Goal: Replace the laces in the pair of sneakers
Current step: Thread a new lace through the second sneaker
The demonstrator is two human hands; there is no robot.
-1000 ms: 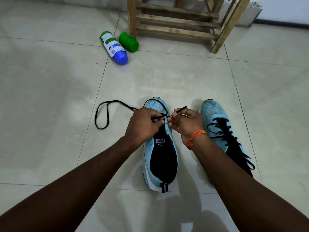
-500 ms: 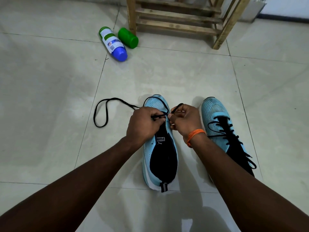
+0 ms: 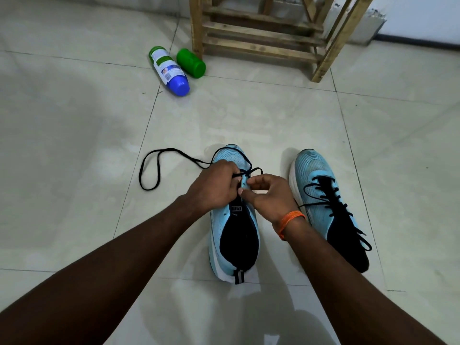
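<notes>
Two hands on one lace point(image 3: 148, 189) | it is pinched by left hand point(image 3: 214, 189) and right hand point(image 3: 270, 196) over unlaced sneaker point(image 3: 235, 235) | laced sneaker point(image 3: 321, 192) is stood beside.

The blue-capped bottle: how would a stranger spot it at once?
Find the wooden rack at the top. Left of its leg, two things lie on the floor. The blue-capped bottle is longer, with a white label; the green container beside it is plain.
</notes>
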